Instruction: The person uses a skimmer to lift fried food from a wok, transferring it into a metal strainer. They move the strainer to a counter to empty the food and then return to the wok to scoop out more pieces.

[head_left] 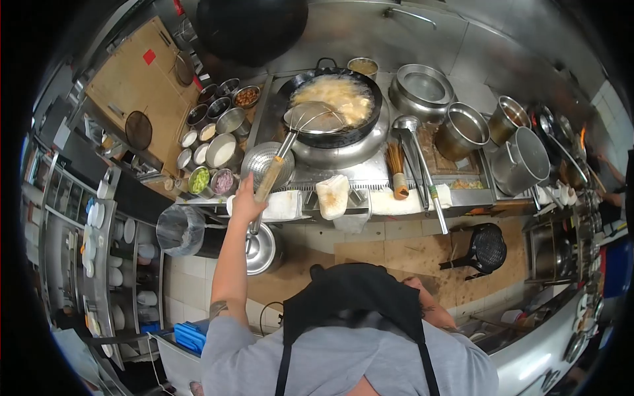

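My left hand is closed around the wooden handle of a wire-mesh skimmer, one finger stretched along it. The skimmer's round basket is over the near side of a black wok, where pale food bubbles in foaming oil. Just left of the handle, a perforated ladle lies on the stove top. My right hand hangs low beside the black apron, its fingers mostly hidden.
Small pots of ingredients crowd the left. Right of the wok are a bamboo brush, a long-handled ladle and several metal pots. A lined bin, a steel bucket and a black stool stand below. Another person's arm shows far right.
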`<action>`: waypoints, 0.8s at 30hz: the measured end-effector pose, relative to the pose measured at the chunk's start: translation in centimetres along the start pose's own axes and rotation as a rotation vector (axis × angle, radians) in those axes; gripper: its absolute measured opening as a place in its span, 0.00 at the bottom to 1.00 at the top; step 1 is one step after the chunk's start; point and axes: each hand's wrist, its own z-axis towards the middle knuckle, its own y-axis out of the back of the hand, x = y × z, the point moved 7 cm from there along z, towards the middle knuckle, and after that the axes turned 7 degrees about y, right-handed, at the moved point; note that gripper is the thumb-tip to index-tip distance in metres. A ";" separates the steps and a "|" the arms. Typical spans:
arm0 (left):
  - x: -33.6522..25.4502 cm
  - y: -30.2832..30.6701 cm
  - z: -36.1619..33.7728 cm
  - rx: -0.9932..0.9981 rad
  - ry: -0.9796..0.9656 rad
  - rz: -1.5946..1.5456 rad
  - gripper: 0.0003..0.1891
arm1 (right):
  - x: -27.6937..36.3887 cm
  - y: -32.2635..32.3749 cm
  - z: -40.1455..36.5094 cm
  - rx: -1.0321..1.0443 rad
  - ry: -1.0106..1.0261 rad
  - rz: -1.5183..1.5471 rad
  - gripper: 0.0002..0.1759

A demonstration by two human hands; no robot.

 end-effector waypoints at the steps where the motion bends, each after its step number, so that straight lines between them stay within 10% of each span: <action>1: 0.0 -0.7 0.3 0.042 0.044 0.023 0.54 | 0.6 0.2 0.2 0.001 0.024 -0.020 0.15; 6: 2.8 -4.0 2.5 0.212 0.179 0.078 0.56 | -0.3 -0.4 4.6 0.037 0.268 -0.139 0.15; 15: 4.5 -5.9 3.7 0.228 0.093 -0.084 0.57 | -1.1 -0.9 -3.1 0.003 0.078 0.096 0.15; 24: -1.9 11.1 6.1 0.157 -0.052 -0.209 0.35 | -3.8 -0.3 -5.9 -0.021 0.060 0.136 0.15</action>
